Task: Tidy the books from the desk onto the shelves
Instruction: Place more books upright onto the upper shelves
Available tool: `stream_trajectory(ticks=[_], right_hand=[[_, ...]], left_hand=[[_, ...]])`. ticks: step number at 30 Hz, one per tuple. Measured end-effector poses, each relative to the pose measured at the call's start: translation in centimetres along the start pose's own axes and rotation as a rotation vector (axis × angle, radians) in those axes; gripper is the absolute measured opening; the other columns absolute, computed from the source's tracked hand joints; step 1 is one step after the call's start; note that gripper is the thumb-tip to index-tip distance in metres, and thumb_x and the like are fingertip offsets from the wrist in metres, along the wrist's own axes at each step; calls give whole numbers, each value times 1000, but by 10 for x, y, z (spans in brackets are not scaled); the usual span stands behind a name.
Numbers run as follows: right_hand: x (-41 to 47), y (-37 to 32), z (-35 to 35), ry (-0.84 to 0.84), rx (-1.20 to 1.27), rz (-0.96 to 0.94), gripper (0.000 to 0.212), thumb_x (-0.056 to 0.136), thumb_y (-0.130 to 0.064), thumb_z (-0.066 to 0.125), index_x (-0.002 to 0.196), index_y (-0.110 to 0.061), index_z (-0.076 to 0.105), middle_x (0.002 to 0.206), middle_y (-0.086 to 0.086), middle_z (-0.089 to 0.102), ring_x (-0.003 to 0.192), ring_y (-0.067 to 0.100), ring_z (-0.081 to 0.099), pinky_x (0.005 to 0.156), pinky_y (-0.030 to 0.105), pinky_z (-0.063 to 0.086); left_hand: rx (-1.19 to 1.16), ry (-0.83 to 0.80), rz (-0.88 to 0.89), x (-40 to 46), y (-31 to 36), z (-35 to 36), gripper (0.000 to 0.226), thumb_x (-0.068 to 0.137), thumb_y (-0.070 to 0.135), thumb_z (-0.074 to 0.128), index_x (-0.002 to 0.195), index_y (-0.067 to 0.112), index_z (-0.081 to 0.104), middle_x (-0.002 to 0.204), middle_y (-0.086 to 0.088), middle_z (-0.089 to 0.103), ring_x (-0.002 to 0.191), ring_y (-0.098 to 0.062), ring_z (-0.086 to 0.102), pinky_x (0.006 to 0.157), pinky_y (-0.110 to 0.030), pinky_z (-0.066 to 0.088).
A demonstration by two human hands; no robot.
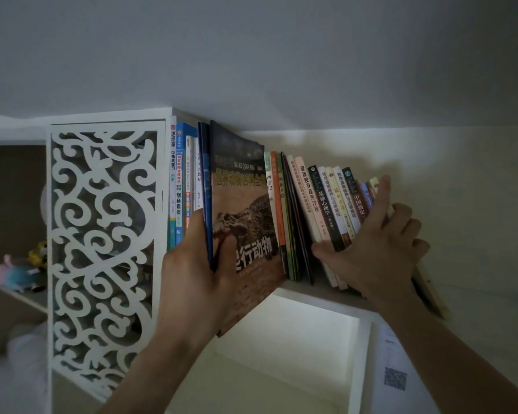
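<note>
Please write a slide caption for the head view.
Left hand slots reptile book onto shelf; right hand steadies leaning books.

Only the person's two arms show, rising from the bottom edge of the head view. Both forearms are bare from that edge up to the wrists, with no sleeve, cuff or glove anywhere along them. The left hand point(192, 282) wears no ring, watch, strap or bracelet, and its wrist is likewise uncovered. The right hand point(374, 249) is just as plain, with nothing on its wrist or on its fingers point(382, 192). The nails that show look short and unpainted, though the dim light leaves finer detail on them hard to tell.
</note>
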State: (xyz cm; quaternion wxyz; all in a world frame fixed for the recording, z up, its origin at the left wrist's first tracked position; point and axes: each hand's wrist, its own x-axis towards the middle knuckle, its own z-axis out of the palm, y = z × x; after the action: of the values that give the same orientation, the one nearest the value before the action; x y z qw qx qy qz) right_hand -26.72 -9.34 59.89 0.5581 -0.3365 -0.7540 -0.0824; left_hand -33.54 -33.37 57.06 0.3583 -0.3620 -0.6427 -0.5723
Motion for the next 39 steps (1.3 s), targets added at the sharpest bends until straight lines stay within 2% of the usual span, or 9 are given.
stream_trajectory(ticks=[9,13,20,23,25,29,32,35,39], right_hand=[[8,5,3,97,36,104,135,48,-84,62,157,-18,16,125,25,45,107,39,46,89,50,40],[18,30,-6,139,82,136,134,51,-85,61,156,-16,16,125,27,46,108,41,48,88,51,41],[29,52,-16,163,159,219,138,50,-83,70,156,-16,13,131,28,45,112,44,48,94,53,40],[27,51,-18,163,169,220,138,50,-79,75,156,-17,13,132,29,43,113,44,47,94,54,40],[24,47,-16,166,169,209,138,50,-79,75,157,-16,13,131,29,43,112,44,47,94,54,40],[16,41,-13,168,142,181,137,51,-82,68,157,-13,16,129,27,45,110,42,48,91,52,40],[9,24,-11,142,123,175,135,52,-90,53,156,-10,20,127,26,46,108,39,47,90,49,38],[4,6,-10,29,44,133,138,55,-100,41,156,-10,18,127,26,47,109,39,47,92,48,39],[12,22,-21,-148,93,40,142,49,-103,47,157,-19,9,135,20,47,118,36,49,98,47,43]], left_hand=[[-42,39,11,-4,12,8,15,100,16,59,114,18,55,88,4,68,78,-10,65,58,-13,47],[-85,34,35,-5,33,26,16,100,21,59,115,25,53,88,10,68,77,-7,65,58,-22,50],[18,-39,4,12,43,104,18,100,11,53,110,24,44,80,16,56,66,0,58,57,-5,44],[108,-83,-41,28,32,142,29,103,15,47,131,11,42,77,8,54,64,-9,63,56,-13,49],[212,-34,0,31,22,158,49,103,20,46,148,8,32,82,-1,62,66,-18,64,60,-33,58],[476,137,181,20,-7,176,63,103,34,51,156,3,35,124,-18,57,106,-27,55,91,-42,48],[459,112,119,26,-20,187,77,106,47,40,162,3,11,159,-25,29,148,-37,29,124,-50,23],[456,4,150,33,-32,191,75,108,43,31,162,5,-5,170,-19,-3,158,-33,-4,128,-55,8],[356,147,429,20,-38,175,63,106,25,56,154,3,22,161,-36,20,153,-51,13,116,-72,24]])
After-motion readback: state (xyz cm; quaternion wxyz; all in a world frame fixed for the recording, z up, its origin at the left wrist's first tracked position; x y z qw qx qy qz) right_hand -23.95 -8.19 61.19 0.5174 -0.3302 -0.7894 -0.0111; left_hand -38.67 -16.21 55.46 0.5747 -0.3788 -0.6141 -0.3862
